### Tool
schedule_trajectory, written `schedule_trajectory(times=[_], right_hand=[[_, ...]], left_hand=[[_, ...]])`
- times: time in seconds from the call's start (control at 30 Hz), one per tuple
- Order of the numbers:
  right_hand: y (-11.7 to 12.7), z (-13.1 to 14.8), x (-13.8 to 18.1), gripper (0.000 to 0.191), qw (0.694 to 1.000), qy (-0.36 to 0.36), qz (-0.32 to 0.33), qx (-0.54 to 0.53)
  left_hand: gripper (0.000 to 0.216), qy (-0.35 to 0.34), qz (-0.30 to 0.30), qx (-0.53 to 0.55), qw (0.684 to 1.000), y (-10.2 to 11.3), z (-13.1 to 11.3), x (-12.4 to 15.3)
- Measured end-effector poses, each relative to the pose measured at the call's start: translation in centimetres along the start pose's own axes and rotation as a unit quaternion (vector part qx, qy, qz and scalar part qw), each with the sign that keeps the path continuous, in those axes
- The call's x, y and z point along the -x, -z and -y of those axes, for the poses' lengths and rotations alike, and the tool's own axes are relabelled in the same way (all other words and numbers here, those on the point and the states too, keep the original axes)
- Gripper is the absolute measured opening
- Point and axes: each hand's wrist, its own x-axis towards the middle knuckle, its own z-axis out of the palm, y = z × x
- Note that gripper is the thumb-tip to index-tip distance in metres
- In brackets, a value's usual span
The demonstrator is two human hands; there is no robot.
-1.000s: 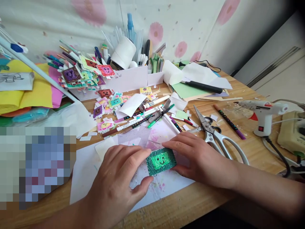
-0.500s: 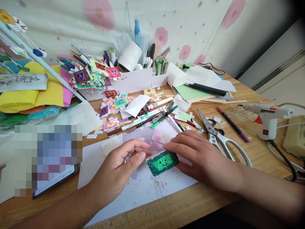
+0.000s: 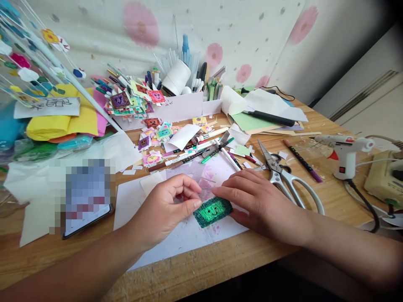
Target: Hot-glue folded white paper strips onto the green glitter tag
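A small green paper card [image 3: 214, 212] with a dark green border and a smiling face on its lighter middle is held up in front of me, slightly tilted. My right hand [image 3: 258, 205] grips its right end, thumb below and fingers along the top. At its upper left corner, the thumb of my left hand [image 3: 171, 205] presses with the fingers curled above. Something thin and pale shows between the fingertips above the card, too faint to make out. Beneath both hands lies a white paper sheet [image 3: 151, 251] with pink and yellow smudges.
Scissors [image 3: 278, 172] lie right of my right hand, with a dark marker [image 3: 302, 161] and a white glue gun [image 3: 344, 153] beyond. Scattered pens and small coloured cards [image 3: 164, 132] lie ahead, before a white box [image 3: 185, 105]. A phone [image 3: 86, 222] is at left.
The view has shifted a little, so the table's things sit differently in the frame. Both hands still hold the green card, whose tilt has changed slightly; the left thumb is now closer over its corner.
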Motion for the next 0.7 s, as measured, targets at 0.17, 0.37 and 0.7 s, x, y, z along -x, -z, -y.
schedule_trajectory(times=[0.17, 0.37, 0.7], right_hand=[[0.2, 0.3, 0.2, 0.038, 1.0, 0.004, 0.004, 0.012], [0.5, 0.3, 0.7, 0.041, 1.0, -0.003, 0.01, 0.017], [2.4, -2.5, 2.9, 0.04, 0.997, -0.045, -0.015, 0.061]], left_hand=[[0.007, 0.001, -0.009, 0.01, 1.0, 0.0, 0.1, 0.0], [0.011, 0.002, -0.085, 0.084, 0.993, 0.7, 0.2, -0.2], [0.01, -0.096, -0.267, 0.041, 0.958, 5.5, -1.1, 0.9]])
